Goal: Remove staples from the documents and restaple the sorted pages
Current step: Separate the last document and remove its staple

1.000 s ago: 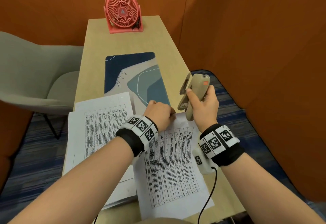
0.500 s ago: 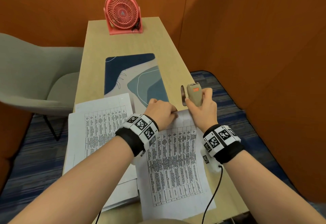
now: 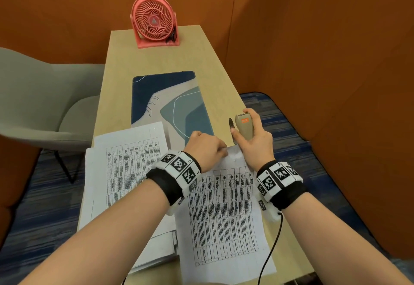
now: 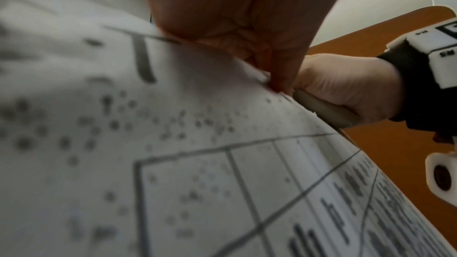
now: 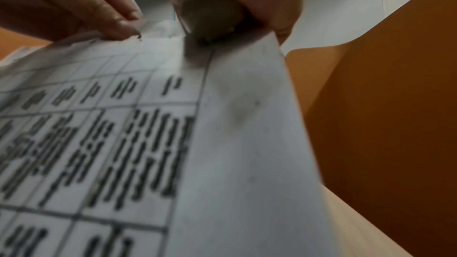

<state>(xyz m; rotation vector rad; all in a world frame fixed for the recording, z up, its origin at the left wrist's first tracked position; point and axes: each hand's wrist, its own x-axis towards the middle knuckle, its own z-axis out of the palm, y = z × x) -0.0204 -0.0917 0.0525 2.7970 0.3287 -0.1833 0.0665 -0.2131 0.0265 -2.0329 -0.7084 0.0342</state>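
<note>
Even, soft indoor light; head view sharp with bowed edges, both wrist views blurred close up.

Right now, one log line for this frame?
left hand: pinning document top edge | right hand: gripping stapler at top corner | staple: unseen

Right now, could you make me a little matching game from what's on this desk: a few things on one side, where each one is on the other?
Things:
1. pink fan
2. stapler
3. patterned mat
4. printed sheet

Places:
A. gripped in the right hand
B. far end of the desk
C. top edge held by the left hand
D. middle of the desk, beyond the papers

Pairs: 1-B, 2-A, 3-D, 4-C
</note>
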